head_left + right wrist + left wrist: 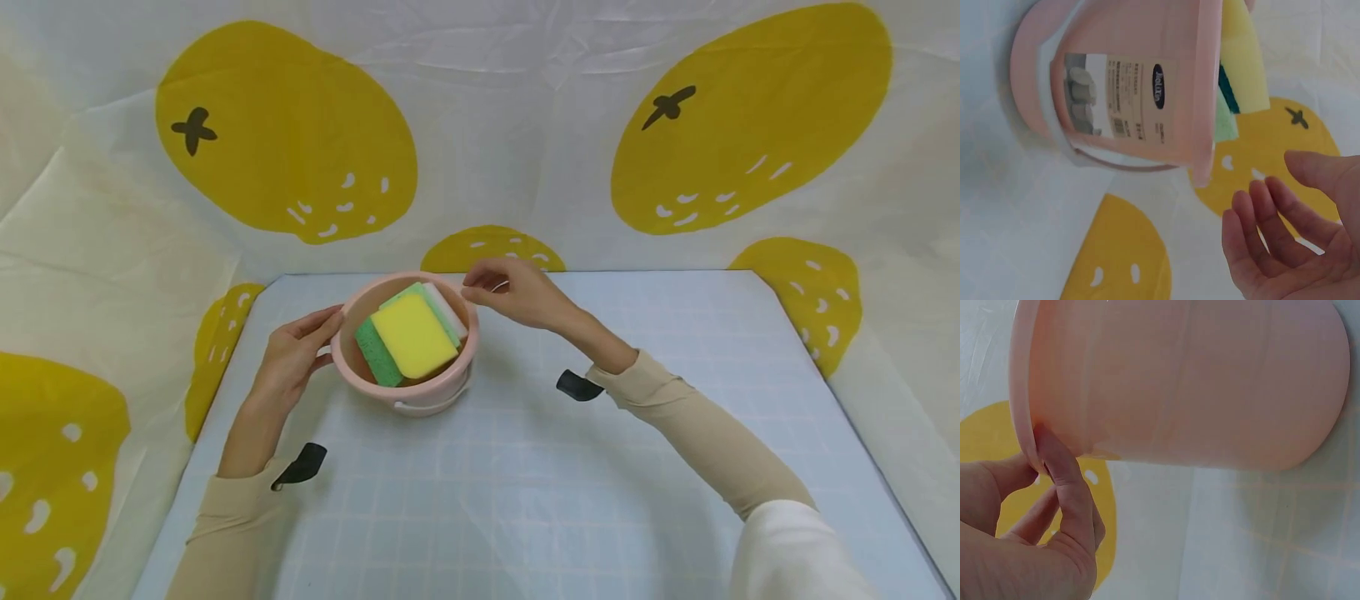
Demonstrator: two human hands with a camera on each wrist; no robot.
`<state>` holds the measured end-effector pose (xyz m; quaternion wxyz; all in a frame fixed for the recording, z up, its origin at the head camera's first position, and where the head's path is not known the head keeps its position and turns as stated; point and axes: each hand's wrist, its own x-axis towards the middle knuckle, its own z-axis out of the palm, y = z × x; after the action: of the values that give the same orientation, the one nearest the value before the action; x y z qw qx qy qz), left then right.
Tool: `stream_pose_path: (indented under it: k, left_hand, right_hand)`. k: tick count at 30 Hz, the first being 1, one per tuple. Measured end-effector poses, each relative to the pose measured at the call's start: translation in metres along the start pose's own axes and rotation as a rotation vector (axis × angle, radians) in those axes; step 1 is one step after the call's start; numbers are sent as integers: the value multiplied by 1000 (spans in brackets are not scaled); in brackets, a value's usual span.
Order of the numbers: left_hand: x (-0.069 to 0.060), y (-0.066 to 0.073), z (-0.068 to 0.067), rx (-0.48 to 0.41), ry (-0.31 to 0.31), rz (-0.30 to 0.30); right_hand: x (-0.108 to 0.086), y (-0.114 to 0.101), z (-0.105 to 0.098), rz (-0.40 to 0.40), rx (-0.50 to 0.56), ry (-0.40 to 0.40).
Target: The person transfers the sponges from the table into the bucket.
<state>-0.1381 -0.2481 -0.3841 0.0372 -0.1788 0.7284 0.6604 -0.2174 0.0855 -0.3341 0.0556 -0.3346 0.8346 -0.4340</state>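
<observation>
A pink plastic bucket (438, 393) stands upright at the back of the table, left of centre. Several sponges are piled inside it: a yellow sponge (414, 335) on top, a darker green one (377, 354) under its left side, and a white one (444, 307) at the back right. My left hand (288, 354) pinches the bucket's rim on the left, thumb and fingers on either side of it in the left wrist view. Near the opposite side of the rim hovers my right hand (521, 292), its fingers loosely bent around nothing; the right wrist view shows it apart from the bucket.
The bucket's white handle (431, 407) hangs down at its front. A printed label (1116, 97) covers part of its wall. Beneath is a pale blue gridded table (525, 500), with a white cloth (517, 125) patterned in yellow fruit behind and at the sides.
</observation>
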Motion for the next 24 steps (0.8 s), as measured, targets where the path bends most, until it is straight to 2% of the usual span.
stream_pose_path:
  k: [5,13,18,24]
  left_hand:
    - [-1,1,-5,117,-3,40]
    - [0,3,-12,193,10,156]
    - [0,5,-14,288,96,182]
    - [0,4,-18,380,217,185]
  right_hand:
    - [-8,7,-8,11,8,30]
    - [-26,24,-21,75,12,101]
    - [-41,37,-30,125,21,149]
    - [-58,54,-40,165,23,200]
